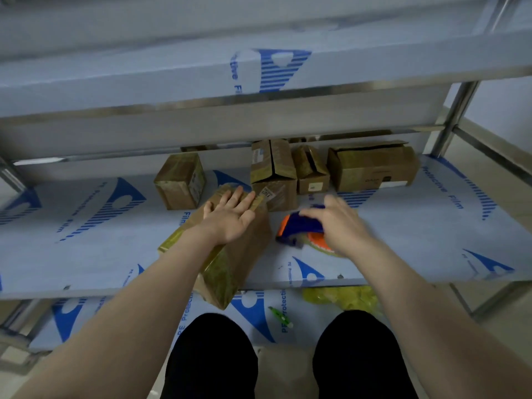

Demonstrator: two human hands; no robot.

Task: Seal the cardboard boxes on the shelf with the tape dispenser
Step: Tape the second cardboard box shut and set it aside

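"Knees (213, 355) in black trousers fill the bottom edge. What lies just past them?"

"A low shelf tier (253, 312) covered in printed film. On it are a small green and white object (281, 317), too blurred to name, and to its right a crumpled yellow plastic bag (342, 298)."

"And the tier above, where the hands are?"

"That is the steel shelf (86, 254), wrapped in pale blue protective film. A long brown cardboard box (236, 266) lies on it at a slant, its near end jutting over the front edge. The left hand (230, 217) rests flat on the box's top, fingers straight and spread, gripping nothing."

"The right one?"

"The right hand (339, 223) is just right of that box, fingers curled down over the blue and orange plastic tape dispenser (299, 226), which is low over the film beside the box. Motion blur smears it, so it probably grips the handle, though the exact hold is unclear."

"Further back?"

"Four more brown cardboard boxes stand along the rear. A small taped box (180, 181) stands apart on the left. A taller box (273, 174) with a white label is in the middle, with a small narrow box (312, 171) just beside it. A wide box (371, 165) with loose top flaps is on the right. Over them hangs the upper shelf tier (172, 82), also film-wrapped."
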